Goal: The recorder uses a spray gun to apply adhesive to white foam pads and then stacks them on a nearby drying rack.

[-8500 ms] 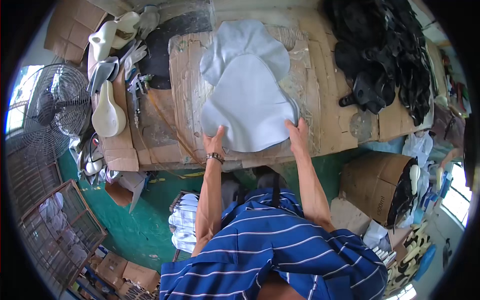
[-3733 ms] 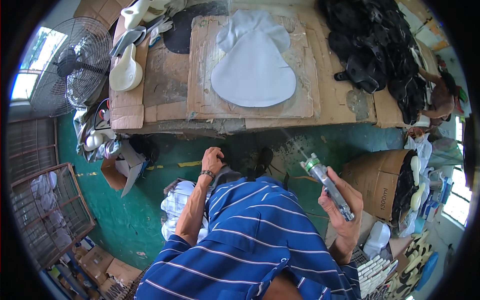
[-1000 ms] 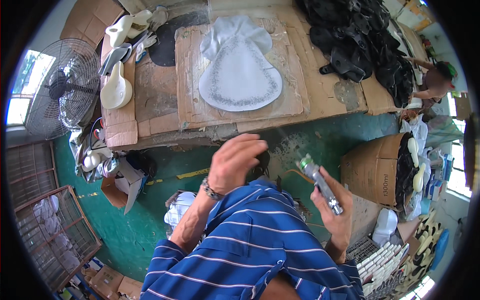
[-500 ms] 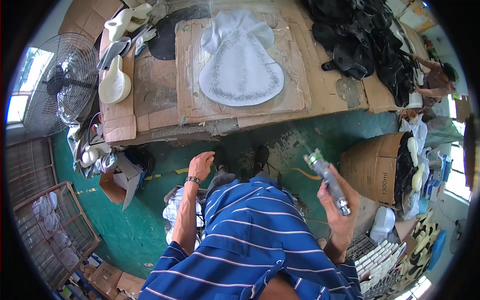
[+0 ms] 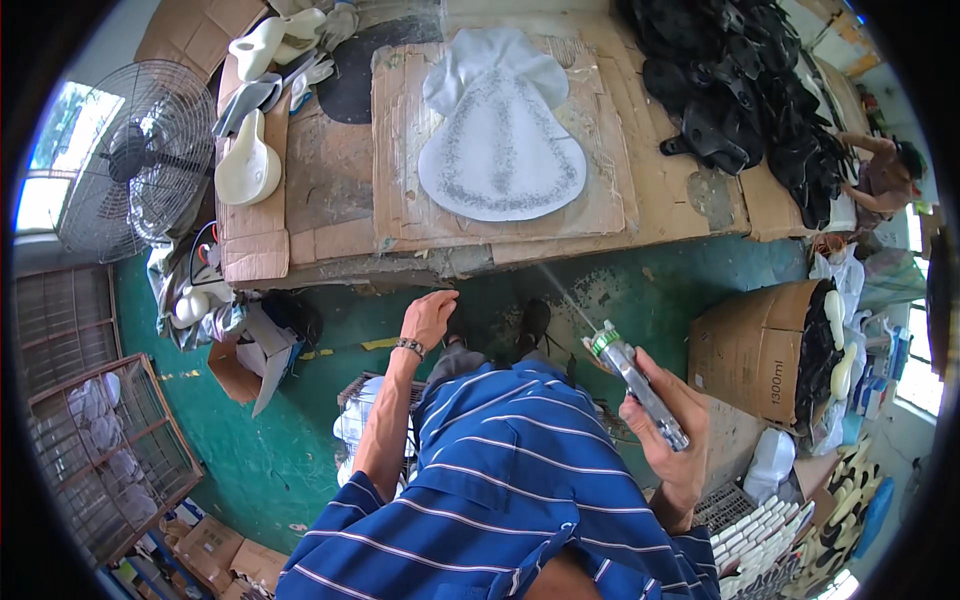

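Note:
My right hand [image 5: 676,418] is closed around a metal spray gun [image 5: 640,385] with a green ring near its nozzle. A thin streak of mist leaves the nozzle toward the table's front edge. My left hand [image 5: 428,320], with a bracelet at the wrist, hangs just short of that edge, fingers curled and nothing visible in them. On the cardboard-covered table a white, rounded-triangular sheet [image 5: 500,160] with grey speckled bands lies flat. A smooth pale grey piece [image 5: 490,62] with a wavy outline adjoins its narrow far end. Neither hand touches these pieces.
Cream saddle-shaped pieces [image 5: 248,172] lie at the table's left, beside a large fan [image 5: 130,155]. Black saddle-like parts [image 5: 715,120] are heaped at the right, near another person [image 5: 878,175]. A large carton [image 5: 755,345] stands on the green floor at right.
The spray gun has swung slightly left and down, and its mist streak is longer and clearer. My left hand stays curled. The whole view has shifted a little.

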Demonstrator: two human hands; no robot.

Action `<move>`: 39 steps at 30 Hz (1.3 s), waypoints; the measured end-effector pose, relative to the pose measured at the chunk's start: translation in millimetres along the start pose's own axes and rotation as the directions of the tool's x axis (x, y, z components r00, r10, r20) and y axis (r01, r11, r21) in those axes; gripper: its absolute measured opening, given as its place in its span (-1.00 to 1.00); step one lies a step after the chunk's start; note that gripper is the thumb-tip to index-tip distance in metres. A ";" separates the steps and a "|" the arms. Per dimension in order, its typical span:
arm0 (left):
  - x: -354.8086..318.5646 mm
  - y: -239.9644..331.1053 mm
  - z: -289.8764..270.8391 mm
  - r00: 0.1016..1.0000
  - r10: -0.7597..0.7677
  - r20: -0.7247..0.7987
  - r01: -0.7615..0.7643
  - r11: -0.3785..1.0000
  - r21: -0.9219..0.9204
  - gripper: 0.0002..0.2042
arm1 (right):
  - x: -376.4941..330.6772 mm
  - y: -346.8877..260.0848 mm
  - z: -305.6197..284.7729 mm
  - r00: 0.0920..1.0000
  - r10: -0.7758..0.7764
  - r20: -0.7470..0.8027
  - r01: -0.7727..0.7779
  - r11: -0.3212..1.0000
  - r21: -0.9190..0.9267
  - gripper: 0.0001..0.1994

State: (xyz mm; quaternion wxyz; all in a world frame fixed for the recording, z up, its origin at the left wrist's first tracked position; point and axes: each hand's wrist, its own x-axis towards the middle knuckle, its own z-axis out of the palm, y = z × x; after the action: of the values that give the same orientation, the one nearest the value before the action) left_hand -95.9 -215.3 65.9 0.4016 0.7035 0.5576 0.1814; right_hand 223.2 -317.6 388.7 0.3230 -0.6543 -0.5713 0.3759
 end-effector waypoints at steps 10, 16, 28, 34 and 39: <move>40.3 9.3 5.1 0.993 0.000 -0.119 -0.005 0.999 -0.046 -0.79 | 2.0 15.9 -4.7 0.947 0.130 -0.293 -0.109 0.990 0.087 -0.51; 107.5 -11.5 18.6 0.866 -0.068 -0.495 -0.014 0.987 -0.159 -0.83 | -18.5 22.5 -16.2 0.952 0.169 -0.255 -0.179 0.984 -0.017 -0.49; 194.6 -35.0 23.4 0.770 -0.260 -0.583 0.337 0.941 0.024 -0.69 | -18.8 19.4 -15.5 0.976 0.121 -0.179 -0.119 0.993 0.027 -0.48; 192.4 -40.8 24.1 0.770 -0.229 -0.596 0.353 0.931 0.097 -0.65 | -29.4 27.5 -37.7 0.999 0.045 0.009 -0.044 0.998 -0.042 -0.43; 189.8 -24.4 23.8 0.775 -0.227 -0.590 0.362 0.925 0.119 -0.66 | -40.7 39.5 -46.9 0.982 0.120 -0.144 -0.133 0.988 -0.083 -0.46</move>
State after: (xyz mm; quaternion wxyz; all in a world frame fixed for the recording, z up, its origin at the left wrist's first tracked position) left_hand -35.4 -46.0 -4.0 0.1591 0.5619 0.7718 0.2515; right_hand 280.9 -363.0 383.9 0.3066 -0.7281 -0.5214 0.3225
